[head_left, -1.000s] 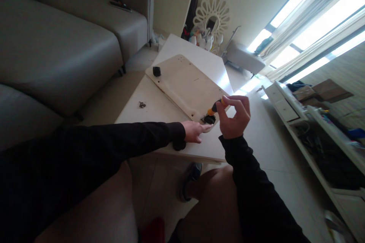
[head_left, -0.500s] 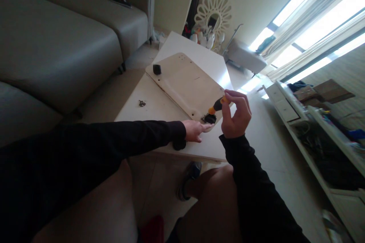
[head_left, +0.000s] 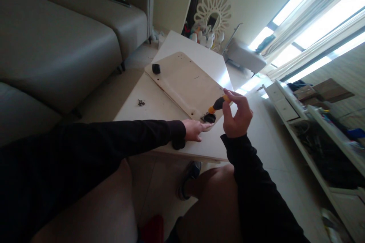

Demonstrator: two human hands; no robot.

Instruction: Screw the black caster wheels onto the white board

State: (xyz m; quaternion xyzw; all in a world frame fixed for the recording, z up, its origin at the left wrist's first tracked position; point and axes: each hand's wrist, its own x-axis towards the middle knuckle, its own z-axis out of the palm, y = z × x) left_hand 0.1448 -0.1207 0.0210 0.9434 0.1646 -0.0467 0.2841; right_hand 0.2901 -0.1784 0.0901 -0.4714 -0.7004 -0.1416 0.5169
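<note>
My right hand (head_left: 237, 115) pinches the end of a yellow-and-black screwdriver (head_left: 219, 104), its thumb and fingertips at the top of the handle. The tool slants down to a black caster (head_left: 210, 118) at the near corner of a cream panel (head_left: 185, 83); its tip is too small to make out. My left hand (head_left: 195, 130) reaches in from the left with fingers stretched out, touching the panel's corner beside that caster. Another black caster (head_left: 156, 68) sits at the panel's far left corner. Under my left wrist, a black round piece (head_left: 178, 143) is partly hidden by the sleeve.
The panel lies on a white table (head_left: 128, 110), where a small pile of screws (head_left: 141, 103) rests to the left. A grey sofa (head_left: 57, 49) stands on the left. On the right is a long white cabinet (head_left: 285, 100). A flower-shaped mirror frame (head_left: 213, 9) stands at the back.
The fingers of my right hand have shifted a little on the screwdriver handle and spread slightly. My left hand, the caster and the panel stay in place.
</note>
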